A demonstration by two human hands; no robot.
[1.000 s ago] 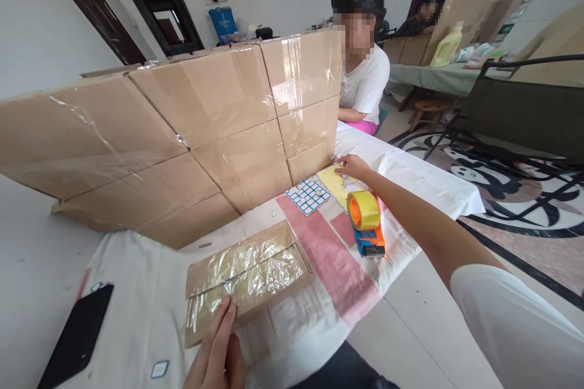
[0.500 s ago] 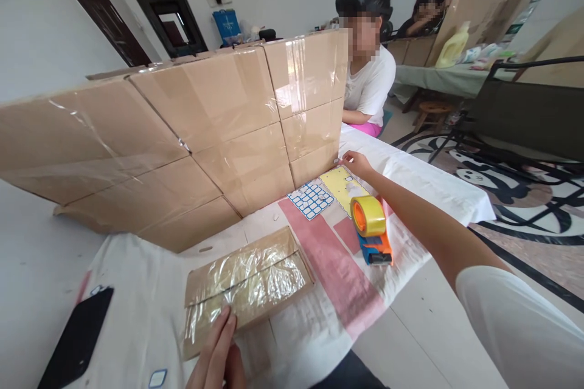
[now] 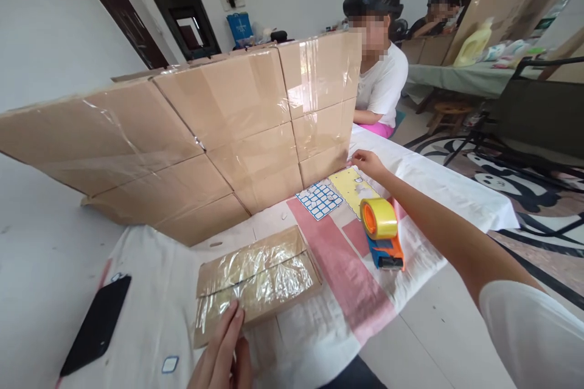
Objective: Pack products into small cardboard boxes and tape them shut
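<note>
A flat cardboard box [image 3: 255,279] with shiny clear tape over its top lies on the cloth-covered table. My left hand [image 3: 223,346] rests its outstretched fingers on the box's near edge. Reaching far to the right, my right hand [image 3: 369,163] has its fingertips pinched together by the lower corner of a cardboard partition [image 3: 246,127]; anything between them is too small to name. Just in front of that hand lie a yellow sheet [image 3: 342,185] and a sheet of blue-bordered labels [image 3: 319,200]. Below my right forearm stands a tape dispenser [image 3: 382,234] with a yellow roll.
A black phone [image 3: 98,325] and a loose blue-bordered label [image 3: 170,364] lie at the left. Behind the partition sits a person in a white shirt [image 3: 385,82]. Another person [image 3: 438,15] is farther back, near a yellow jug [image 3: 474,42]. A dark chair [image 3: 542,109] stands at the right.
The whole view has shifted, so things appear a little farther right. Both hands keep nearly the same places, left on the box and right by the partition's corner.
</note>
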